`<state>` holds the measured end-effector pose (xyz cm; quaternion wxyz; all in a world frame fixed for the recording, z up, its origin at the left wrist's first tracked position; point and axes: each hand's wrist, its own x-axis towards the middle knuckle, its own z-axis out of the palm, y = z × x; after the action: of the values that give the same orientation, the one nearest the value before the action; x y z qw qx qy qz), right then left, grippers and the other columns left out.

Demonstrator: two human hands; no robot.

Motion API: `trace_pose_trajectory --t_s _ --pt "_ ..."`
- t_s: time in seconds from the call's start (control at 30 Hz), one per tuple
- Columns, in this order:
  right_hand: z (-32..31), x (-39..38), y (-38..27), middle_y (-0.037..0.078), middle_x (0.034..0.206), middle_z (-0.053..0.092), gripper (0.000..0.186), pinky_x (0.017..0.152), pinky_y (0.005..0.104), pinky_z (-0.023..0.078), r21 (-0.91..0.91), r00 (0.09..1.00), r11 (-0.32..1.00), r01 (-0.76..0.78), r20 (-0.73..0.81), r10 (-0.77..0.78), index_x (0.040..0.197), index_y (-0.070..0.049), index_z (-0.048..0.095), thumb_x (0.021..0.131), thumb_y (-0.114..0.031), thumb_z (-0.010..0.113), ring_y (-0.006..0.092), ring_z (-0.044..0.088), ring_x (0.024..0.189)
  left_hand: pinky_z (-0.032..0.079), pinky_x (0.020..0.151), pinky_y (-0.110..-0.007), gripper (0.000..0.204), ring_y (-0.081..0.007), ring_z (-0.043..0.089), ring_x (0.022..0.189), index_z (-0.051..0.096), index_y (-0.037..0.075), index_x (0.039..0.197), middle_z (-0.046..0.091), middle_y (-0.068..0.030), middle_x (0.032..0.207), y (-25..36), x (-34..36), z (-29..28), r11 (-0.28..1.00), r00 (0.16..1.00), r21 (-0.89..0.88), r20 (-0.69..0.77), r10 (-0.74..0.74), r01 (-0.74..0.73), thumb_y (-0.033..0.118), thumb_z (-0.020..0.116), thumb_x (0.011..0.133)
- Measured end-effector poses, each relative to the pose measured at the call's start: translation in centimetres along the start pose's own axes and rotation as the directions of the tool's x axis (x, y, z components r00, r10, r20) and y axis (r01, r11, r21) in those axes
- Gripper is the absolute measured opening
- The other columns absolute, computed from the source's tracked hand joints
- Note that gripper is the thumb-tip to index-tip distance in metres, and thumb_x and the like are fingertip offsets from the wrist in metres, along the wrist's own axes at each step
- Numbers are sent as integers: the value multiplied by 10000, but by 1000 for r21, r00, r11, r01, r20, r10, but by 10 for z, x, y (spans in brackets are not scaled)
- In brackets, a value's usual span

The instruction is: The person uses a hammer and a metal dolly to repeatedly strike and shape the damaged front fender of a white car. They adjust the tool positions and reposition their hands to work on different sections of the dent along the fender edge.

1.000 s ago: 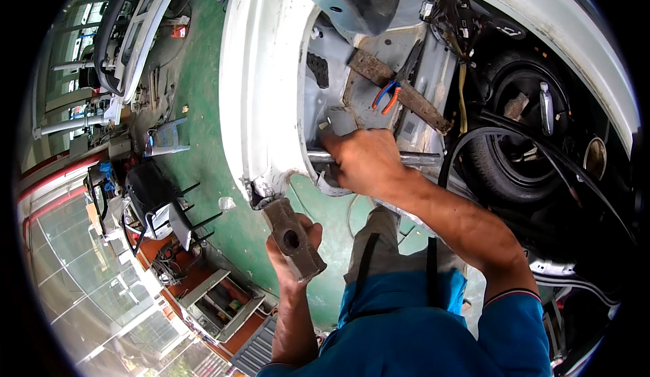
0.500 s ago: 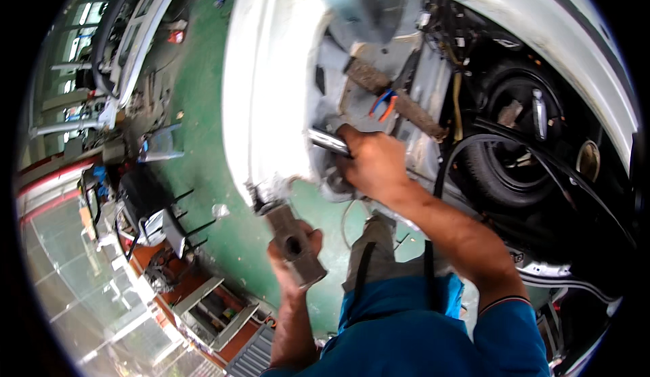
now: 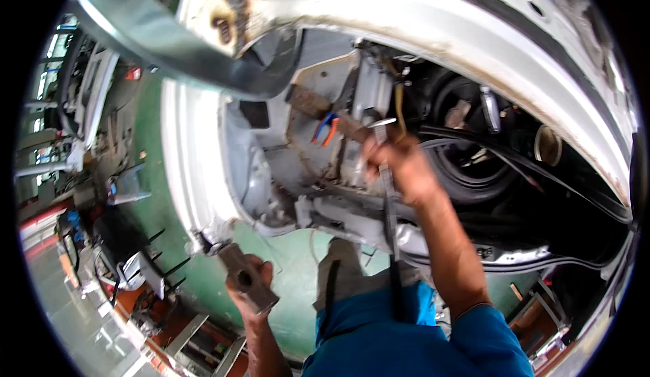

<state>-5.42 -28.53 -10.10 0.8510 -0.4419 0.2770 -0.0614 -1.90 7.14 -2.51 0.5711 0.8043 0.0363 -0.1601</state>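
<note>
My left hand grips a rusty steel hammer head, a block with an open handle hole, just below the lower end of the white car body pillar. My right hand, smeared by motion, is closed around a hammer with a shiny metal head; its dark shaft hangs down toward my waist. That hand is over the inner edge of the car's open rear. Beyond it, pliers with blue and orange handles rest beside a brown, rough bar on the grey inner panel.
A curved bare-metal panel juts across the upper left. A spare wheel and dark cables sit at right inside the car body. On the green floor at left are a black chair and a clear plastic piece.
My right hand has moved right, away from the white pillar, and the hammer now hangs shaft-down. The view has shifted, showing more of the curved metal panel. My left hand still holds the hammer head.
</note>
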Motion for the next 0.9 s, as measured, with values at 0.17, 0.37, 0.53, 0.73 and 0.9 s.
trace_pose_trajectory --t_s 0.17,0.37,0.53,0.73,0.9 --pt "-33 60 -10 -23 680 499 164 586 269 434 449 948 861 240 -298 -109 1009 -47 638 960 -203 652 98 484 601 554 809 -309 259 -146 624 910 639 -8 1109 645 -79 1048 2 -2 -9 993 997 122 79 -9 0 108 740 900" --pt "-54 103 2 -70 579 337 121 563 251 361 868 961 412 276 -233 -152 980 -67 642 1000 -163 570 79 365 516 458 632 -258 161 -79 583 736 683 28 909 656 12 847 20 3 9 935 994 336 37 104 -110 -40 789 808" --pt "20 115 38 -71 551 343 105 525 279 398 949 975 267 166 -199 102 1033 -76 610 997 -144 539 78 367 475 462 630 -258 156 -71 579 732 687 22 905 658 10 851 23 1 10 952 997 296 6 75 -74 -39 791 806" --pt "82 132 66 -74 587 341 101 517 262 371 974 969 225 -20 -36 244 1058 -86 599 1006 -128 523 75 363 487 469 623 -257 139 -68 582 722 690 19 906 657 11 821 25 3 12 980 999 195 -9 31 -29 -12 786 811" --pt "121 114 57 -80 603 318 128 540 250 361 955 976 293 -53 -13 218 1096 -90 594 995 -117 521 65 346 504 463 603 -259 128 -69 576 705 684 14 883 656 0 814 19 5 11 977 999 207 -3 54 -53 -11 787 811"
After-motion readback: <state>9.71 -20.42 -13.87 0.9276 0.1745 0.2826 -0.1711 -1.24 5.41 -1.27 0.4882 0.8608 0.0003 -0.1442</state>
